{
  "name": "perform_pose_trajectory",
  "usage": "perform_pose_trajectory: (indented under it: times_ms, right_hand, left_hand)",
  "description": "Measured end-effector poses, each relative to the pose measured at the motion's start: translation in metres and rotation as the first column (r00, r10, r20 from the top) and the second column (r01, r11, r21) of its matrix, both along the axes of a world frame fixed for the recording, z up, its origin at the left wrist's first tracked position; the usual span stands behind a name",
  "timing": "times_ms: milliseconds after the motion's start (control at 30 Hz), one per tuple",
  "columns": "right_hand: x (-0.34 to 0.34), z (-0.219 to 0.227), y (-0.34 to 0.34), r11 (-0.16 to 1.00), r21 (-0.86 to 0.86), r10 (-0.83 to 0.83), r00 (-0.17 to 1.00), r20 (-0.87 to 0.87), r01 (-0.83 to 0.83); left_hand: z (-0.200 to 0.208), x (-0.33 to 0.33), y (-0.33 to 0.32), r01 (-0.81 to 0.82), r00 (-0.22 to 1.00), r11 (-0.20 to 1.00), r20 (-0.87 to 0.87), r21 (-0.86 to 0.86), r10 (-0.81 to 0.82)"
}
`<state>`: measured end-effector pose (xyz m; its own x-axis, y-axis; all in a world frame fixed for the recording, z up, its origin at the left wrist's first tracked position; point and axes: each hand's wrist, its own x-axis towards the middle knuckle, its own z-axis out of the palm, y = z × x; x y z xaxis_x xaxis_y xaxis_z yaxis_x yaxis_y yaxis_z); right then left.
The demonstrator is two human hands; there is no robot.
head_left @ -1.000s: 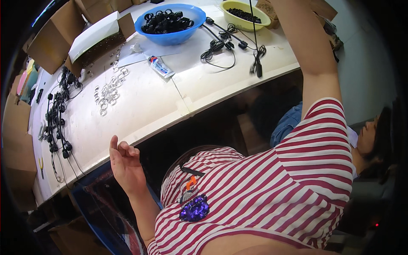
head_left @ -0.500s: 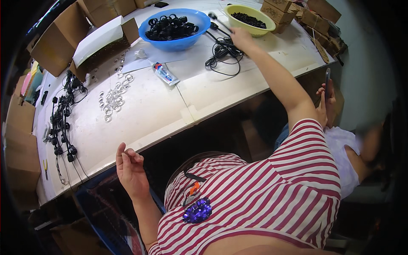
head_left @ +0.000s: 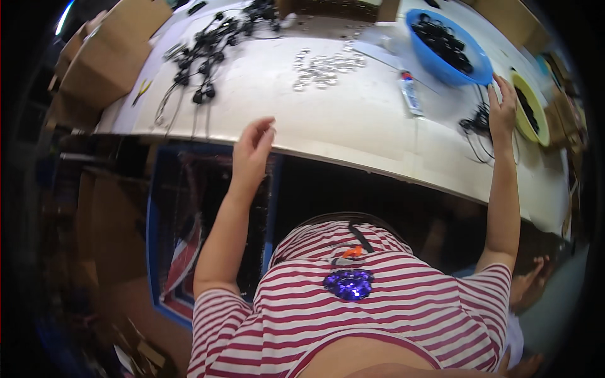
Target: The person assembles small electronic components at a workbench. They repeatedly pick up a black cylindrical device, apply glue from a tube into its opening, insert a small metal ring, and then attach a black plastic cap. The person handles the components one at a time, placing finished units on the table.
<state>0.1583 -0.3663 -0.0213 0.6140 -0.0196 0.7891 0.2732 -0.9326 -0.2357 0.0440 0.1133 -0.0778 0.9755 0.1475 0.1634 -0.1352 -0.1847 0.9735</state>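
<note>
My left hand (head_left: 252, 153) hovers over the front edge of the white table (head_left: 252, 88), fingers loosely bent, thumb apart, with nothing visible in it. To the right, my open right hand (head_left: 503, 114) reaches over the table with its fingers apart at the rim of a blue basin (head_left: 413, 47) full of black rings (head_left: 444, 44). Just left of that hand lies a coiled black cable (head_left: 477, 123). Beyond it stands a yellow basin (head_left: 540, 129) holding small black pieces (head_left: 528, 110). Clear rings (head_left: 324, 69) are scattered mid-table, and a white and blue tube (head_left: 409, 94) lies nearby.
Black cables with plugs (head_left: 208, 57) spread at the table's back left, near yellow-handled pliers (head_left: 142, 91). Cardboard boxes (head_left: 113, 57) stand at the left. A blue-framed crate (head_left: 153, 233) sits below the table. Another person's hand (head_left: 529, 283) shows at lower right.
My view has swung left, so the table's things appear further right. My right hand has drawn back from the cable beside the yellow basin. My left hand has come over the table edge.
</note>
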Motion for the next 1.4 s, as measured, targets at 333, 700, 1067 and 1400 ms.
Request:
perform_pose_trajectory:
  times_ms: [333, 700, 1067, 1400]
  right_hand:
    - [-0.055, -0.024, 0.269, 0.519, 0.109, 0.845, 0.489, -0.216, -0.848]
    - [-0.015, -0.057, 0.251, 0.560, 0.466, 0.829, 0.465, -0.312, -0.685]
    - [-0.016, -0.055, 0.251, 0.545, 0.506, 0.839, 0.436, -0.327, -0.669]
    - [-0.017, -0.039, 0.246, 0.563, 0.456, 0.791, 0.610, -0.055, -0.689]
  left_hand:
    - [-0.003, 0.123, 0.135, -0.424, 0.835, 0.278, 0.253, 0.862, 0.490]
    - [0.015, 0.144, 0.134, -0.261, 0.824, 0.307, 0.045, 0.915, 0.565]
    - [0.003, 0.152, 0.178, -0.314, 0.872, 0.539, 0.013, 0.782, 0.489]
    - [0.067, 0.066, 0.145, -0.316, 0.915, 0.944, 0.294, 0.091, 0.278]
